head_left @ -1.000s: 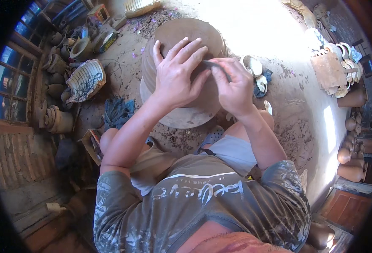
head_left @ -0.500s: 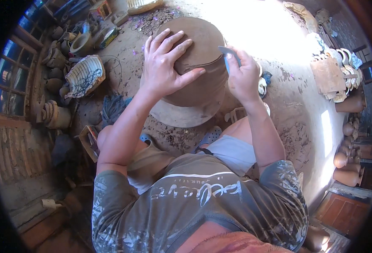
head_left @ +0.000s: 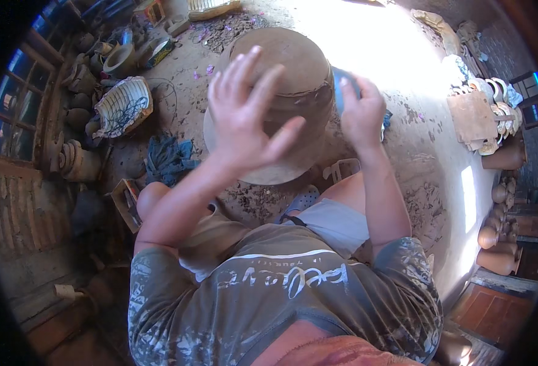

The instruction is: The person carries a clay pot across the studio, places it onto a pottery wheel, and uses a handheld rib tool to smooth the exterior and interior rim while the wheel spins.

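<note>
A brown clay form [head_left: 290,52] with a round flat top stands in front of me on a pale, wide base [head_left: 281,175]. My left hand [head_left: 244,110] is over its near left part, fingers spread and somewhat blurred; it holds nothing. Whether its palm touches the clay I cannot tell. Beside the form's right side, my right hand [head_left: 364,114] grips a flat blue scraper [head_left: 345,89] between thumb and fingers. The scraper's edge is close to the clay wall; contact is unclear. A seam line runs round just below the top's rim.
Clay crumbs [head_left: 256,201] lie on the floor round the base. To the left are a ribbed pale mould [head_left: 124,107], a dark cloth [head_left: 165,160] and an open box [head_left: 124,204]. Clay pots [head_left: 494,259] and a brown board [head_left: 473,116] stand along the right.
My left hand has lifted from the clay top and moved toward me, blurring. My right hand with the scraper has shifted slightly right and down, away from the rim.
</note>
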The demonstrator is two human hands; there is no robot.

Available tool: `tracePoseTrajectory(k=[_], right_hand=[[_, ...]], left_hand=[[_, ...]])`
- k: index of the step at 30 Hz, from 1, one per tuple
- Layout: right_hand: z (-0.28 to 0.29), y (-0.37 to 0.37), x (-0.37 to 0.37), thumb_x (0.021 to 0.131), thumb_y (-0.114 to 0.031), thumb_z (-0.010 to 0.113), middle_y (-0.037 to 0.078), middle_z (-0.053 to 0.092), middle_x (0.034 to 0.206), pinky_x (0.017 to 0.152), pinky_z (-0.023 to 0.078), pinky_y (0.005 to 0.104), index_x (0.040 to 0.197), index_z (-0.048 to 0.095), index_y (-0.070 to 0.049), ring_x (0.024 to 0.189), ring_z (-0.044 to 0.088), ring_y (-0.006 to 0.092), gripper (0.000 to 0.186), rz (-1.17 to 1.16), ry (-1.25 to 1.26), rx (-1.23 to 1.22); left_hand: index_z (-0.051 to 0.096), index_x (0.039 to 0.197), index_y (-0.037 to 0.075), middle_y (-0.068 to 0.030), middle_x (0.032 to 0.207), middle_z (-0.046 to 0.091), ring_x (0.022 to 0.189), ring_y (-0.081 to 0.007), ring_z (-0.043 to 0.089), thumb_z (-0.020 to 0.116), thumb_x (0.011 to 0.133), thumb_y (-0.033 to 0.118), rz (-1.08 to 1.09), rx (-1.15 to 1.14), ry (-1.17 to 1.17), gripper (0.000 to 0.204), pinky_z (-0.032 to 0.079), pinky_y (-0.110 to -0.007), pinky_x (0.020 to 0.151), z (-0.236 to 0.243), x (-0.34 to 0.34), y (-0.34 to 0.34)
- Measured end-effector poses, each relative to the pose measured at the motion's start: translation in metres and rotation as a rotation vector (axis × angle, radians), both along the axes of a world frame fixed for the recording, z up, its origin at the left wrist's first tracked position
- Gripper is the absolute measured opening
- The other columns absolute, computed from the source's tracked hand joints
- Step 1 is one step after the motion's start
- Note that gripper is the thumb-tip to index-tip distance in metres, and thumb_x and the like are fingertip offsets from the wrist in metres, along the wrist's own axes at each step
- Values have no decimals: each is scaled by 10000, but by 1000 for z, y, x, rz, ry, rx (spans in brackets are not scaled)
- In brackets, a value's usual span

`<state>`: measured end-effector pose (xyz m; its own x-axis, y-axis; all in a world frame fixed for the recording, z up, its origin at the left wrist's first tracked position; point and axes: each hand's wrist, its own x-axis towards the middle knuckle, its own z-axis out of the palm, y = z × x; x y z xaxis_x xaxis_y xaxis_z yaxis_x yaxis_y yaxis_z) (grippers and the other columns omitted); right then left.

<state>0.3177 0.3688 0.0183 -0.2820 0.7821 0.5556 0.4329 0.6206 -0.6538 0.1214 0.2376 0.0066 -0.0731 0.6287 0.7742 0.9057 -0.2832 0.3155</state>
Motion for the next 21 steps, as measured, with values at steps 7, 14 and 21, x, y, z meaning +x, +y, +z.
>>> tracePoseTrajectory(k=[7,14,21], right_hand=[[5,18,-5,1028,-138,605,40,748,1040,850,524,283,1162,729,14,920,647,96,237,106,62,-372],[5,-35,-17,958,-45,628,155,705,1003,843,547,397,1071,723,-18,925,687,331,150,75,-1,110],[3,-18,-5,970,-76,621,155,742,1011,864,551,390,1109,739,-26,934,714,308,189,17,11,145]], left_hand=[[387,1572,104,-277,1628,277,1494,-493,286,815,717,654,-169,-158,-245,1103,279,-618,1193,-28,-71,35],[431,1507,75,-296,1573,320,1419,-484,370,830,701,600,59,-72,-217,1042,326,-596,1144,-36,-40,30],[400,1544,90,-314,1588,288,1459,-504,307,810,692,713,88,-139,-193,1133,276,-615,1182,-27,-37,23]])
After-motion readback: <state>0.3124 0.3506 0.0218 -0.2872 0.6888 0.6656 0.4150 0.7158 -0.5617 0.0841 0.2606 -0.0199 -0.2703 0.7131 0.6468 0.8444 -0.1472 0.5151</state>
